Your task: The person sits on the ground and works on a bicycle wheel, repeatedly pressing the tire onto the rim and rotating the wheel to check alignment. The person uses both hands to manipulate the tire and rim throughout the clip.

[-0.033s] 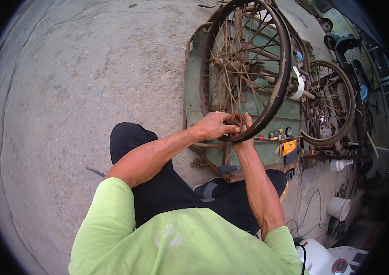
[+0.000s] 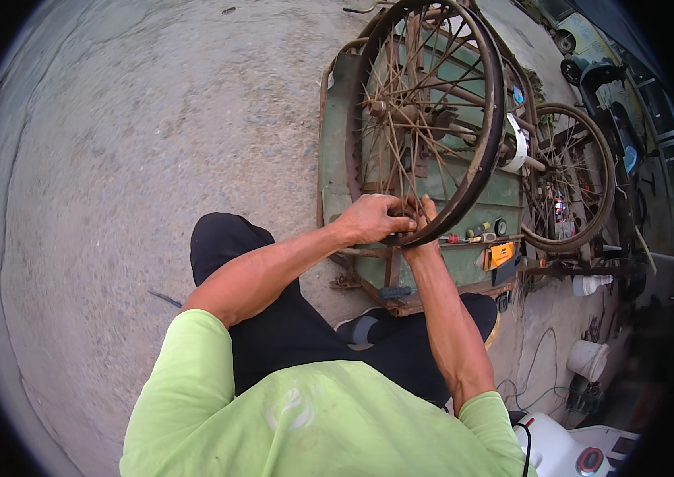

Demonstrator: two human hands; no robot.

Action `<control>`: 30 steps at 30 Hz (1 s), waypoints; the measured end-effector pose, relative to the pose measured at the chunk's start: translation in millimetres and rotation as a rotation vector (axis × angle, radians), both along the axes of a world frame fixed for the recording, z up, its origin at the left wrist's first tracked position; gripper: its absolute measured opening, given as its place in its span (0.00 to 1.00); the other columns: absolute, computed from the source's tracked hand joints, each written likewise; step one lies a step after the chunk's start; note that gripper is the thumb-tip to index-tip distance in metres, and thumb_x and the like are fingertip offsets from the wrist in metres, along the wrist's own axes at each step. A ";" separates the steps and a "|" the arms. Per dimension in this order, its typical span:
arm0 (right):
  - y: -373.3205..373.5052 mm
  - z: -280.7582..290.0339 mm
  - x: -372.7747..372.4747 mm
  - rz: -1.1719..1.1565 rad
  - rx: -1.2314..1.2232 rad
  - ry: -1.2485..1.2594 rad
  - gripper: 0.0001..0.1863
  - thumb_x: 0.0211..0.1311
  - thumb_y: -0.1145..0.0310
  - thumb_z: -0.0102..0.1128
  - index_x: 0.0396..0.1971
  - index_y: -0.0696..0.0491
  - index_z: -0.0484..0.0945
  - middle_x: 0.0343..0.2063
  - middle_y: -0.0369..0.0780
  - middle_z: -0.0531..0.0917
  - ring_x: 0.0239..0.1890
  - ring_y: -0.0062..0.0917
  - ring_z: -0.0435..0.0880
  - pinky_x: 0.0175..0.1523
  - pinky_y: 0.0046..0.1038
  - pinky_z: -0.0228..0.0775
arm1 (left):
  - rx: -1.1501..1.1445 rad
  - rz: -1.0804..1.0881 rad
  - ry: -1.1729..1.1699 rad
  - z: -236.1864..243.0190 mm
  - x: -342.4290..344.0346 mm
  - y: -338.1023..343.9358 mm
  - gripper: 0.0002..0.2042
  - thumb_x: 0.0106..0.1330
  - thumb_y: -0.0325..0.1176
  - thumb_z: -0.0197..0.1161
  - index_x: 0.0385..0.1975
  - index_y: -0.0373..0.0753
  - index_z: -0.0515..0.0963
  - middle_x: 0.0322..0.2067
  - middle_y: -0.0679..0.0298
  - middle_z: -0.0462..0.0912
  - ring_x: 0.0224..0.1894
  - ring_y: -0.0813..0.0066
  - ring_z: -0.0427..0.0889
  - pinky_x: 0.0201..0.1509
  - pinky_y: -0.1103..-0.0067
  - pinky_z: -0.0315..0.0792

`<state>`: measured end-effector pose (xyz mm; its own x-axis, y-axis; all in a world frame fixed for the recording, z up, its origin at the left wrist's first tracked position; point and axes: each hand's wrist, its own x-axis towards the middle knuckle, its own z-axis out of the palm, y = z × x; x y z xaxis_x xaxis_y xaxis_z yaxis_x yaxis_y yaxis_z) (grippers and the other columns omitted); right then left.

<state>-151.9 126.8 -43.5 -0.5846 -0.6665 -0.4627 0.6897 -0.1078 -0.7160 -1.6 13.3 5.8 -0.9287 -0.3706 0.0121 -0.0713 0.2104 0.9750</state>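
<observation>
A rusty spoked wheel (image 2: pixel 486 151) stands upright in front of me, with bare spokes and a dark rim. My left hand (image 2: pixel 369 220) is closed at the near, lower part of the rim, thumb and fingers pinched together beside the spoke ends. Right against it, my right hand (image 2: pixel 426 225) grips the same stretch of rim, its fingers reaching up past the inner side. The rim hides part of the right hand. Whether a small part sits between the fingertips is too hidden to tell.
Behind the wheel lies a green metal cart bed (image 2: pixel 464 274) with a rusty frame. An orange-yellow box (image 2: pixel 499 255) and a screwdriver (image 2: pixel 478 230) rest on it. A second spoked wheel (image 2: pixel 609 171) stands to the right. A white bucket (image 2: pixel 588 360) and cable lie lower right.
</observation>
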 end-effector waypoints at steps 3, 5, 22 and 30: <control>-2.6 -2.8 3.7 0.005 0.047 0.017 0.23 0.76 0.47 0.47 0.40 0.52 0.80 0.30 0.39 0.86 0.30 0.28 0.84 0.34 0.28 0.77 | -0.085 -0.030 -0.080 8.0 0.4 -2.7 0.25 0.66 0.52 0.68 0.49 0.33 0.83 0.44 0.47 0.87 0.45 0.51 0.86 0.50 0.63 0.76; -1.5 0.0 8.4 0.044 0.066 0.084 0.23 0.76 0.47 0.47 0.40 0.52 0.81 0.30 0.37 0.86 0.28 0.25 0.84 0.30 0.25 0.73 | -0.086 -0.138 -0.142 18.1 0.7 -14.1 0.25 0.65 0.52 0.68 0.49 0.34 0.83 0.43 0.46 0.87 0.45 0.48 0.85 0.50 0.63 0.77; -0.4 -23.5 14.4 0.000 0.004 0.010 0.21 0.78 0.52 0.43 0.40 0.54 0.79 0.32 0.40 0.87 0.32 0.30 0.87 0.42 0.34 0.82 | -0.279 0.147 -0.239 4.3 -3.2 7.2 0.24 0.60 0.52 0.65 0.41 0.35 0.86 0.39 0.44 0.87 0.45 0.45 0.85 0.51 0.57 0.78; 1.3 -9.7 21.0 0.077 0.065 0.052 0.20 0.78 0.53 0.44 0.41 0.54 0.80 0.32 0.39 0.87 0.32 0.28 0.87 0.41 0.35 0.82 | -0.310 0.041 -0.274 9.2 -5.3 -6.4 0.23 0.62 0.54 0.64 0.41 0.38 0.87 0.39 0.45 0.87 0.46 0.43 0.86 0.51 0.57 0.79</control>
